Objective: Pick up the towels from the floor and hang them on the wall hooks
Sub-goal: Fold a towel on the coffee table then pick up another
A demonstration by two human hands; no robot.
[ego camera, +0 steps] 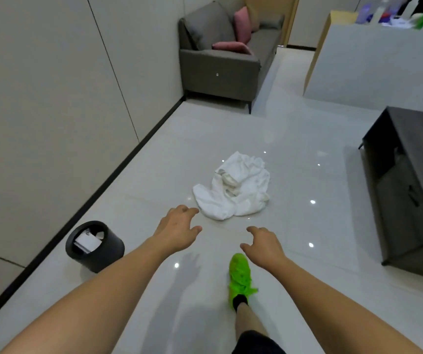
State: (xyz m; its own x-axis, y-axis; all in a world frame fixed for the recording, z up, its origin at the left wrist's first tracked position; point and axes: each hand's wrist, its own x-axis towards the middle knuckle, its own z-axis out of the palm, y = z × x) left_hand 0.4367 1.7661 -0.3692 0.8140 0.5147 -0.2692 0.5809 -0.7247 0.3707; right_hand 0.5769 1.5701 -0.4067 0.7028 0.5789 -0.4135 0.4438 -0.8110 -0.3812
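A crumpled heap of white towels (pixel 236 186) lies on the glossy pale floor in the middle of the view. My left hand (pixel 178 227) is stretched forward with loosely spread fingers, its fingertips just short of the heap's near left corner and holding nothing. My right hand (pixel 261 242) reaches out lower and to the right, fingers relaxed and empty, a little nearer to me than the towels. No wall hooks are in view.
A black round bin (pixel 94 247) stands on the floor by the left wall. A grey sofa (pixel 220 70) with pink cushions sits at the back. A dark low cabinet (pixel 409 190) lines the right side. My foot in a green shoe (pixel 239 277) is planted below my right hand.
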